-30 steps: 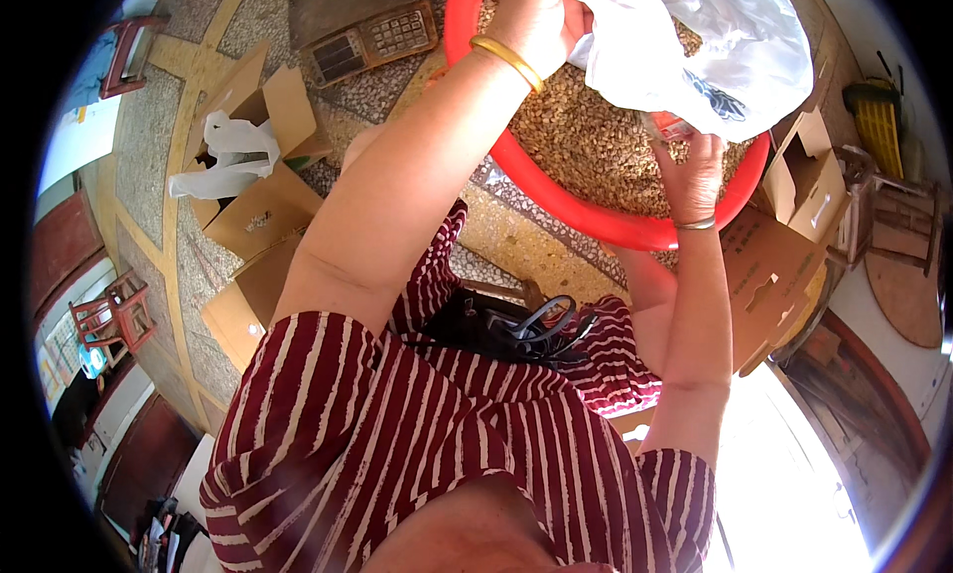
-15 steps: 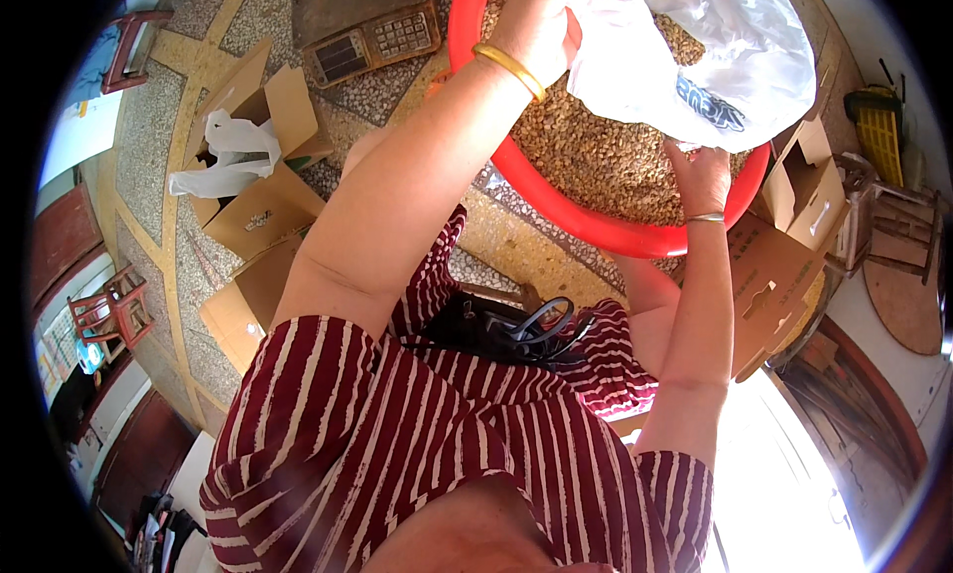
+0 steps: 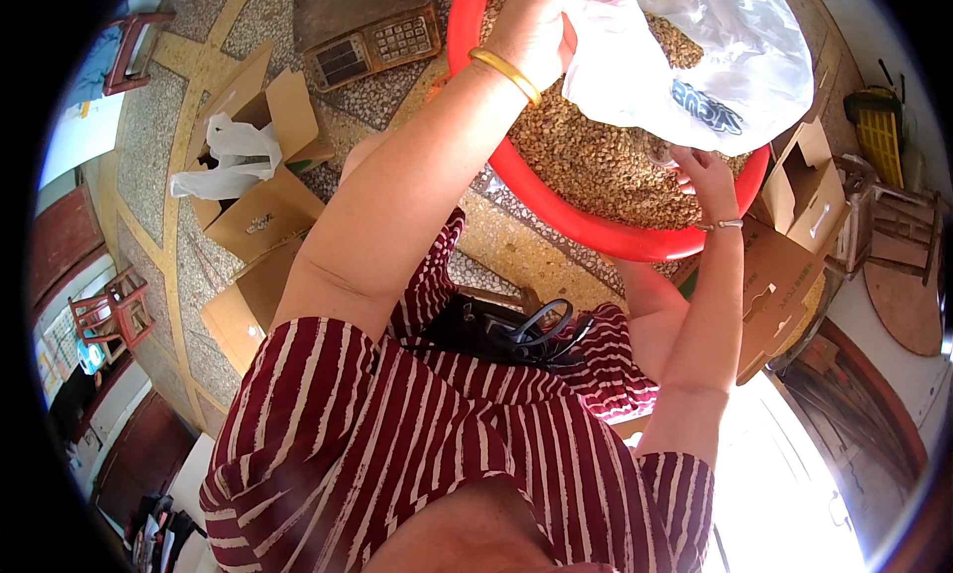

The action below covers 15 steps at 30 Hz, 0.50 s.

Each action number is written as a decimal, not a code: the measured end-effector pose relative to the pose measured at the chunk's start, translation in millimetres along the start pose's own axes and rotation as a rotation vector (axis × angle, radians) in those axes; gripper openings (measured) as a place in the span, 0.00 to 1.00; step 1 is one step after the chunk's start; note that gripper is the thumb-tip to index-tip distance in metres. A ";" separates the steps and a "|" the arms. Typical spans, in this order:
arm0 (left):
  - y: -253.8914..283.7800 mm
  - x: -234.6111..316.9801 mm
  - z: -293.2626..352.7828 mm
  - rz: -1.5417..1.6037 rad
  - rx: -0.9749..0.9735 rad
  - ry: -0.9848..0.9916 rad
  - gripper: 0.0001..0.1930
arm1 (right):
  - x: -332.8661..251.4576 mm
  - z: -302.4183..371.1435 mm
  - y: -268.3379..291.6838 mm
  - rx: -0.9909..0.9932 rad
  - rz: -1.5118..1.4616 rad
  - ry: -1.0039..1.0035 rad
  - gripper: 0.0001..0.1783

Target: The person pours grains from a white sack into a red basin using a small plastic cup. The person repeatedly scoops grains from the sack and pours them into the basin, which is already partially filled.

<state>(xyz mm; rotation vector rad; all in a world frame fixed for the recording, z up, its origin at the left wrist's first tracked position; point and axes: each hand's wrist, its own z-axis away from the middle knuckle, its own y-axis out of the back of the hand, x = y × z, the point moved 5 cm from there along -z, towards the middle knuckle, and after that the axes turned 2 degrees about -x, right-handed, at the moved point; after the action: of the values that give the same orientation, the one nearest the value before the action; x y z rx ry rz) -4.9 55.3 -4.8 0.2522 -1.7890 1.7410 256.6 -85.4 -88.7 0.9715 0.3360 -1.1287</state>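
A red plastic tub [image 3: 625,238] holds a heap of small tan-brown pieces [image 3: 586,166], like grains or chopped bits; I cannot tell which. Over the heap hangs a white plastic bag [image 3: 764,52] with dark blue print. My left hand [image 3: 536,37], below which sits a gold bracelet [image 3: 506,75], is closed on the bag's left edge; its fingertips are partly washed out by glare. My right hand [image 3: 707,176] is just above the pieces by the bag's lower edge, fingers curled round something greyish that I cannot make out. A thin silver bracelet [image 3: 730,223] circles that wrist.
An old weighing scale [image 3: 367,37] stands left of the tub. Opened cardboard boxes [image 3: 263,216] lie at the left, one with a white bag [image 3: 238,151] in it. More boxes [image 3: 779,265] stand right of the tub. A black bag [image 3: 496,335] rests on my lap.
My right hand has come out from under the bag's lower edge, shifting slightly right and down, its curled fingers now showing. My left hand still grips the bag, barely moved.
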 end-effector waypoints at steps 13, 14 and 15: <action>-17.3 2.7 17.7 -0.255 -0.208 0.052 0.13 | -91.7 84.7 1.1 -0.417 -0.480 0.228 0.36; -15.5 4.4 20.0 -0.298 -0.228 0.051 0.13 | -100.2 86.7 2.6 -0.393 -0.523 0.276 0.37; -10.7 2.9 21.8 -0.342 -0.246 0.050 0.13 | -108.6 88.4 3.5 -0.370 -0.567 0.323 0.37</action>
<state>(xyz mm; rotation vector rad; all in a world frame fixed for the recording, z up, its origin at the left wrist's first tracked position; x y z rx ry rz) -7.8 34.1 7.2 0.3820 -1.7825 1.2681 192.6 -89.3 35.8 0.7402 1.0947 -1.3491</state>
